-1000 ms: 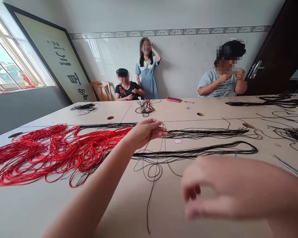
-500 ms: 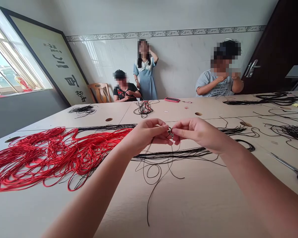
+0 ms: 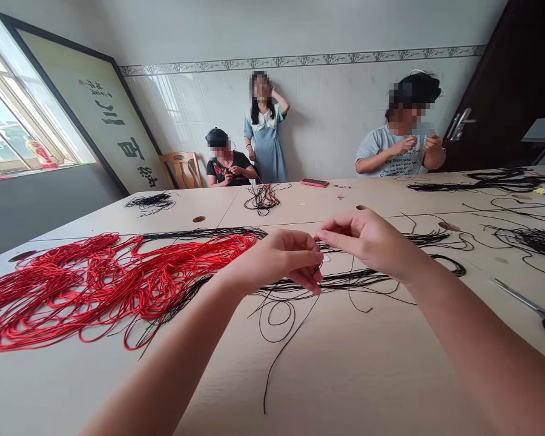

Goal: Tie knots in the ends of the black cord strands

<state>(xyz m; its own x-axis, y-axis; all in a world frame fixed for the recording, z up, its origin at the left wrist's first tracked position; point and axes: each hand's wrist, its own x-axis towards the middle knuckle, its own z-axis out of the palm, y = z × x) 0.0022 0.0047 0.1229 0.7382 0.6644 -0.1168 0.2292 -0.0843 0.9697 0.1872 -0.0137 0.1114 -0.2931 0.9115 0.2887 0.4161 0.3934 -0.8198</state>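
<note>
I am moving the right hand (image 3: 367, 242) away from the left hand (image 3: 279, 260), which is pinching black cord (image 3: 318, 270) above the table (image 3: 345, 375); I cannot confirm the right grip.

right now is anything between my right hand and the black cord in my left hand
Nothing visible. Only open air separates the right hand from the black cord pinched in the left hand. The other black cords lie lower down, on the table.
</note>
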